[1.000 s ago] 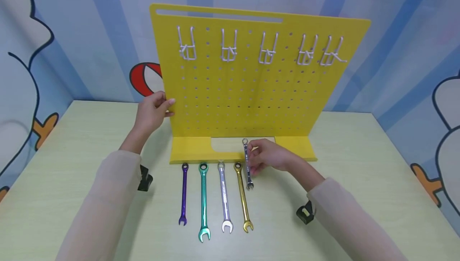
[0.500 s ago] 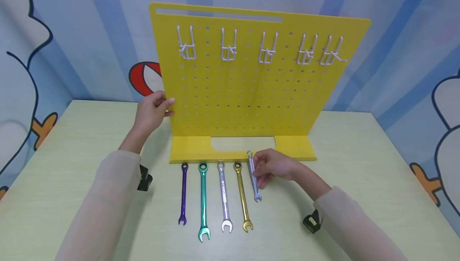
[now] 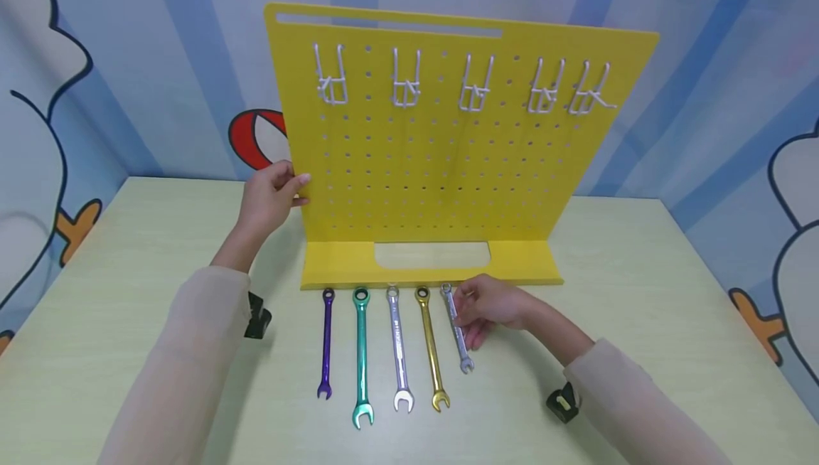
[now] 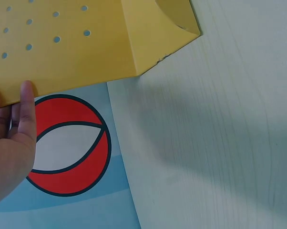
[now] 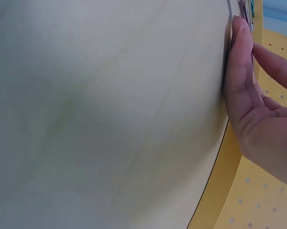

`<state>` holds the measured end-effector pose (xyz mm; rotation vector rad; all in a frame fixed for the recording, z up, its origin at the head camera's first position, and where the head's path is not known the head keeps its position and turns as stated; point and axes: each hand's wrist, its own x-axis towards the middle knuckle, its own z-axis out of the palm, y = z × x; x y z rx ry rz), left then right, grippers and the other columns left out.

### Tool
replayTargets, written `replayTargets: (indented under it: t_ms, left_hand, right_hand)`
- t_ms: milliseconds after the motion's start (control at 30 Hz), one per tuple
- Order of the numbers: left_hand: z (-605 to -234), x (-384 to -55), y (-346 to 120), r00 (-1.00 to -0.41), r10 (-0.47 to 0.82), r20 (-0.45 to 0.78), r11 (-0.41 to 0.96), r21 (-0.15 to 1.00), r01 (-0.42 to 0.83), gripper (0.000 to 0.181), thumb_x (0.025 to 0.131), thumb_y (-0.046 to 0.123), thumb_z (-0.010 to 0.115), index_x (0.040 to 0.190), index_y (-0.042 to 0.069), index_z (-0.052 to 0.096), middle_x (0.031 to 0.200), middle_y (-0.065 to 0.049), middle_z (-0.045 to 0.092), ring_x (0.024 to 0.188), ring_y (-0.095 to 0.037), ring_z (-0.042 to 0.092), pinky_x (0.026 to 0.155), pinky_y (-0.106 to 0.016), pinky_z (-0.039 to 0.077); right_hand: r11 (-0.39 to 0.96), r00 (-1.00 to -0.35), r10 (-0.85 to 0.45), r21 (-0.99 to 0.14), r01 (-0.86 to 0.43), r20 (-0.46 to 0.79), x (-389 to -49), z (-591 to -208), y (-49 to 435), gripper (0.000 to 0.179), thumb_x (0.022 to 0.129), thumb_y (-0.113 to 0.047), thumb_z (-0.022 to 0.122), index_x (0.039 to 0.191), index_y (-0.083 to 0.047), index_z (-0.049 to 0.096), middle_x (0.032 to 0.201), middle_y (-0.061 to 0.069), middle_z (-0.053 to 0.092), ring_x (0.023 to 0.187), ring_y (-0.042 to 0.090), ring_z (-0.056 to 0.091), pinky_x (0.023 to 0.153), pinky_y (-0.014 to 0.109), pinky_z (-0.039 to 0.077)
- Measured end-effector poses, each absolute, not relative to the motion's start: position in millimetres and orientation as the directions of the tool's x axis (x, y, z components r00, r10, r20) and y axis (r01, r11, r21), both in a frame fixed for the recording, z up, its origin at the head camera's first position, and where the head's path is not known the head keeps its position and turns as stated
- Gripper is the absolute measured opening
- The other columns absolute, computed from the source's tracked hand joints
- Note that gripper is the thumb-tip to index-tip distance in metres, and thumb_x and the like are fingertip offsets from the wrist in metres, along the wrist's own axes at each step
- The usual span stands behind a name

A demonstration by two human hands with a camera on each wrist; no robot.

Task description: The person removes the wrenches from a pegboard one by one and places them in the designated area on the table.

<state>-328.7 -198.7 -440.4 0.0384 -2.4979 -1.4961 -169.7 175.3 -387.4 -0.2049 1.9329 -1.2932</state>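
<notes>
My left hand (image 3: 266, 199) grips the left edge of a yellow pegboard (image 3: 384, 205), thumb in front; the left wrist view shows its fingers (image 4: 27, 112) at that edge. With my right hand (image 3: 498, 303) I pinch a small silver combination wrench (image 3: 460, 333) low at the table, just in front of the board's base. To its left lie a gold wrench (image 3: 431, 351), a larger silver wrench (image 3: 399, 351), a green wrench (image 3: 362, 358) and a purple wrench (image 3: 327, 351), side by side with open ends toward me. In the right wrist view my hand (image 5: 258, 109) hides most of the small wrench.
Several white wire hooks, among them one at the left (image 3: 331, 84) and one in the middle (image 3: 475, 92), hang along the board's upper part. The board stands on a yellow base (image 3: 339, 266) with a cut-out. A light wood table (image 3: 640, 273) meets a blue patterned backdrop (image 3: 160, 60).
My right hand has brought the small silver wrench down toward me and right, from over the board's base to the right end of the row. My left hand stays on the board.
</notes>
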Motion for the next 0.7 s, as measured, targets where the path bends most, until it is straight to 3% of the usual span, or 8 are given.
replayTargets:
  t_ms: [700]
  left_hand:
    - [-442, -328, -201, -0.973, -0.123, 0.195, 0.466, 0.877, 0.116, 0.041, 0.077, 0.054, 0.057, 0.102, 0.021, 0.058, 0.095, 0.004, 0.061, 0.083, -0.013, 0.061, 0.065, -0.026, 0.056]
  right_hand:
    - [0.547, -0.772, -0.412, -0.809, 0.215, -0.484, -158, -384, 167, 0.012, 0.083, 0.002, 0.061, 0.089, 0.006, 0.052, 0.064, 0.016, 0.059, 0.05, 0.023, 0.061, 0.048, 0.036, 0.055]
